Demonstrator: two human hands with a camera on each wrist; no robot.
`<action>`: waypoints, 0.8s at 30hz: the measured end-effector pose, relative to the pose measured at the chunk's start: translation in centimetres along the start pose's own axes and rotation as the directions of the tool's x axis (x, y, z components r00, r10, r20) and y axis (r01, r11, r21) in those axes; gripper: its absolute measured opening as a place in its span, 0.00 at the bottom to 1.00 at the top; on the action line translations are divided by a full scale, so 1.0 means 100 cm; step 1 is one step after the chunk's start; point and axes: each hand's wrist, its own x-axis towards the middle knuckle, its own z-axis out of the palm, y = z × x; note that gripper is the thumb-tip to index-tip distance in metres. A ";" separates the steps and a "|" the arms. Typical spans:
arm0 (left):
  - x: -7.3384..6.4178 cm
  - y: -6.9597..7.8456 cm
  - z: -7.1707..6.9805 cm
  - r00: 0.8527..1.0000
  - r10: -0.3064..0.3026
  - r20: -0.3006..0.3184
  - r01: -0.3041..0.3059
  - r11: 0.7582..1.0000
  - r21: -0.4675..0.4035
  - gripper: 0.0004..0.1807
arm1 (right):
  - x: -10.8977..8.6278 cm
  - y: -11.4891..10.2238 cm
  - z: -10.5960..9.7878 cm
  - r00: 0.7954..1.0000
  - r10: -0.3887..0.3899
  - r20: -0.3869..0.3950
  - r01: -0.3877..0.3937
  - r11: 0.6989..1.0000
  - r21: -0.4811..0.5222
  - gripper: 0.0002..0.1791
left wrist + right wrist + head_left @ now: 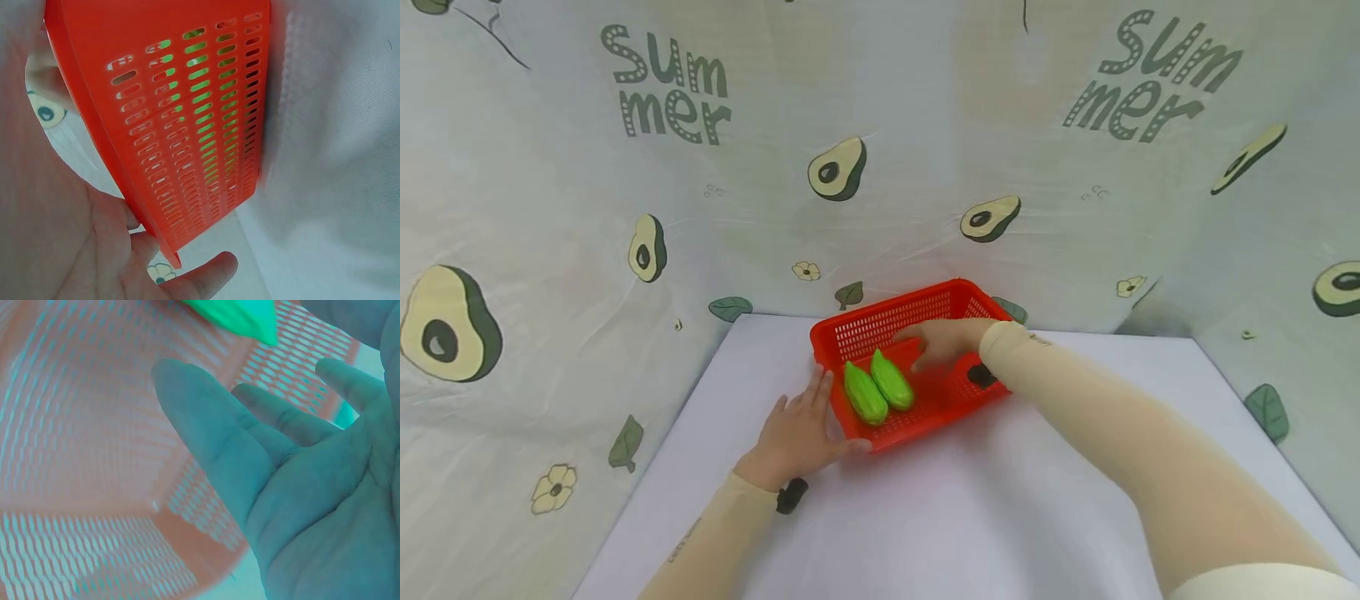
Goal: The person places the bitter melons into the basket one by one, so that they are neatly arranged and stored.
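A red plastic basket (891, 307) with slotted walls stands on the white table, turned slightly askew. Inside, toward its left end, two glossy bright-green, gourd-like vegetables lie side by side, a left one (865, 396) and a right one (892, 383). My left hand (797, 437) is spread along the basket's left end, fingers touching the rim and thumb at the front corner. My right hand (943, 340) reaches down into the basket, right of the vegetables. Its fingers extend with nothing between them; in the right wrist view a green vegetable (244, 319) shows beyond them.
The white tabletop (940, 517) extends in front of the basket and to both sides. Behind it and at the sides hangs a pale cloth (910, 108) printed with avocados, leaves and lettering. A dark wrist device (792, 496) sits by my left wrist.
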 end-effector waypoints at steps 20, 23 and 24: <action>0.001 -0.004 0.005 1.000 0.015 -0.009 -0.015 1.000 0.000 0.69 | -0.245 0.149 0.045 0.940 0.073 -0.334 -0.081 0.997 -0.011 0.41; 0.001 -0.004 0.004 1.000 0.010 -0.008 -0.010 1.000 0.001 0.69 | -0.254 0.177 0.065 0.924 0.114 -0.365 -0.131 0.991 -0.022 0.42; 0.001 -0.004 0.003 1.000 0.007 -0.007 -0.007 1.000 0.002 0.69 | -0.256 0.185 0.070 0.918 0.126 -0.375 -0.145 0.989 -0.022 0.43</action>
